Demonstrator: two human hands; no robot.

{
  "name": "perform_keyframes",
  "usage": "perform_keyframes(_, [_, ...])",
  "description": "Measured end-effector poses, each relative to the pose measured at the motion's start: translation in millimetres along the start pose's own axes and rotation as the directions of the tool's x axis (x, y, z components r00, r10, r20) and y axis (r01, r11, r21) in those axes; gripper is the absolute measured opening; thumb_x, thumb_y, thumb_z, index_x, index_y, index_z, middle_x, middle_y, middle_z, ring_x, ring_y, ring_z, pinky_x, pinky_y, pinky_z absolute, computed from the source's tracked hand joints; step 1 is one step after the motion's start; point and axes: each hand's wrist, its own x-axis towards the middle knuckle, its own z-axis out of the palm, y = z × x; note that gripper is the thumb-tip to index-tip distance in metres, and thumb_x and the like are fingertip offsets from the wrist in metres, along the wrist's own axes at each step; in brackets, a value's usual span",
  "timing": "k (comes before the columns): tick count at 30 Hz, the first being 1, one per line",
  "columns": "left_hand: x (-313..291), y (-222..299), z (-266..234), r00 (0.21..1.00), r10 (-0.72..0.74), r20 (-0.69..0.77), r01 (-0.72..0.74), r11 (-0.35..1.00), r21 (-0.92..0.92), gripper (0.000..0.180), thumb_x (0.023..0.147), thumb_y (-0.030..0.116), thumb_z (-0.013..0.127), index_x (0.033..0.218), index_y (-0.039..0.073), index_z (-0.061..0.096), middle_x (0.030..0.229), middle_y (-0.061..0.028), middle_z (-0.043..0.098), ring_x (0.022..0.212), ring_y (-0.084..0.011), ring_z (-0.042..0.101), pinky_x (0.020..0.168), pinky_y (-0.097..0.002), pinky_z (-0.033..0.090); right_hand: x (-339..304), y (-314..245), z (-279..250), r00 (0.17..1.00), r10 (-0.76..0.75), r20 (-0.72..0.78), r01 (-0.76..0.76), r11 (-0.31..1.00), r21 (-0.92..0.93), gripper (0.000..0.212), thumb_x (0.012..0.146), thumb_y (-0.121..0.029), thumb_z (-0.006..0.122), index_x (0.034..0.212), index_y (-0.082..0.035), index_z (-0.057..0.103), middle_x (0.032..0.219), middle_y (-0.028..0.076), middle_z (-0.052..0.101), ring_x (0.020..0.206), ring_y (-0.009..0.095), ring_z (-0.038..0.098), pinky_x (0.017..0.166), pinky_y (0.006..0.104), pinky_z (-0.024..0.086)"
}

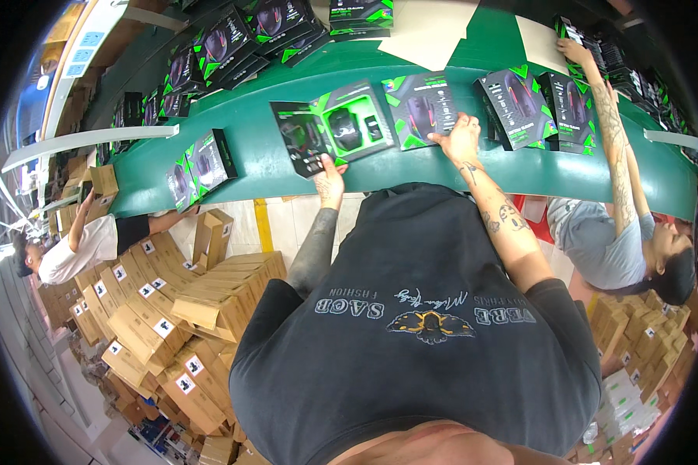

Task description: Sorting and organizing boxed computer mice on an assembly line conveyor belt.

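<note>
My left hand [329,184] grips the lower edge of an opened gaming mouse box [381,115], thumb on its front. The flap [291,128] is folded out to the left. Inside, a black mouse [344,128] sits in a bright green tray beside a smaller compartment. Just to the right lies a closed mouse box [419,105], black with a printed mouse and green corners. My right hand [461,139] holds its lower right corner between thumb and fingers. The fingers behind the opened box are hidden.
Both boxes are at a green workbench [264,167]. More boxes [516,105] stand to the right, another pair [202,169] to the left, and stacks [229,43] behind. A co-worker's arm [609,132] reaches over at right; another person [89,248] is at left. Cartons [209,310] fill the floor.
</note>
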Motion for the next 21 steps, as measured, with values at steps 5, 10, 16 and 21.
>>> perform_keyframes(5, [22,13,-35,0.969,0.240,0.057,-0.243,0.896,0.371,0.049,0.094,0.041,0.035,0.090,-0.002,0.058,0.068,-0.0144,0.064,0.063,-0.0238,0.065,0.062,-0.0349,0.048,3,-29,-28,0.997,0.006,-0.079,0.026,0.918,0.396,0.051,0.072,-0.029,0.072,0.103,0.004,0.048,0.094,0.021,0.058,0.091,0.035,0.057,0.081,0.0430,0.045])
perform_keyframes(10, [28,14,-37,0.995,0.033,0.089,-0.077,0.832,0.550,0.057,0.094,0.045,0.032,0.102,-0.004,0.059,0.069,-0.0143,0.066,0.069,-0.0240,0.066,0.070,-0.0327,0.048,-28,-82,-45,0.843,-0.332,0.423,0.280,0.943,0.180,0.046,0.090,-0.028,0.039,0.125,0.002,0.039,0.071,0.026,0.061,0.071,0.043,0.061,0.069,0.0502,0.050])
perform_keyframes(16, [16,-15,-32,0.991,0.105,0.079,-0.109,0.993,0.054,0.063,0.095,0.047,0.030,0.094,-0.009,0.059,0.080,-0.0144,0.067,0.077,-0.0226,0.065,0.073,-0.0325,0.048,-80,-77,-37,0.658,-0.574,0.487,0.434,0.818,0.378,0.073,0.085,-0.016,0.044,0.137,0.009,-0.001,0.057,0.026,0.055,0.050,0.042,0.056,0.054,0.0505,0.048])
perform_keyframes(21, [-6,-33,-35,0.993,0.036,0.108,-0.056,0.982,0.181,0.061,0.096,0.045,0.029,0.104,-0.008,0.057,0.097,-0.0187,0.064,0.094,-0.0251,0.061,0.086,-0.0348,0.043,-92,-74,-31,0.554,-0.651,0.519,0.427,0.757,0.494,0.081,0.081,-0.008,0.047,0.137,0.009,-0.008,0.060,0.027,0.056,0.051,0.042,0.055,0.055,0.0498,0.047])
